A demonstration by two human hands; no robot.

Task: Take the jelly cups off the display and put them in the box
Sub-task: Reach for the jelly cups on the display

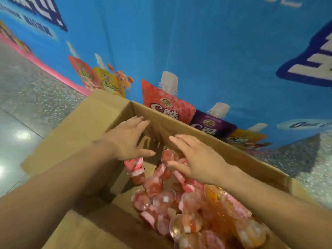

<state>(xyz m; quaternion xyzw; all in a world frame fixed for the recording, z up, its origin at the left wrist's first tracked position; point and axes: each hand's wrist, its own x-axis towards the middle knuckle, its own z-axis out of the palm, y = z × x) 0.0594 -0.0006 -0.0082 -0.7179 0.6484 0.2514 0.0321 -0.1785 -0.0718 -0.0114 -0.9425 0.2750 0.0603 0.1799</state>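
I am holding both hands out over the open box, palms down, fingers spread and loose, gripping nothing. My left hand (129, 139) is hovering by the far corner and my right hand (197, 159) is hanging just beside it, a little nearer to me. Under my left palm a pink-lidded cup (134, 163) is lying tilted, apart from my fingers as far as I can tell. The other jelly cups (179, 203) are lying below and to the right, heaped in a band running from under my right hand back toward my near right. That is making my right hand the nearer one to the heap, while my left is over barer cardboard. The box (179, 126) is standing on the speckled floor (27, 105) with its flap (77, 130) folded out to the left. Beyond its far wall a blue printed panel (197, 51) is rising. No cups are showing on it, so I am judging that the next reach goes up and away.
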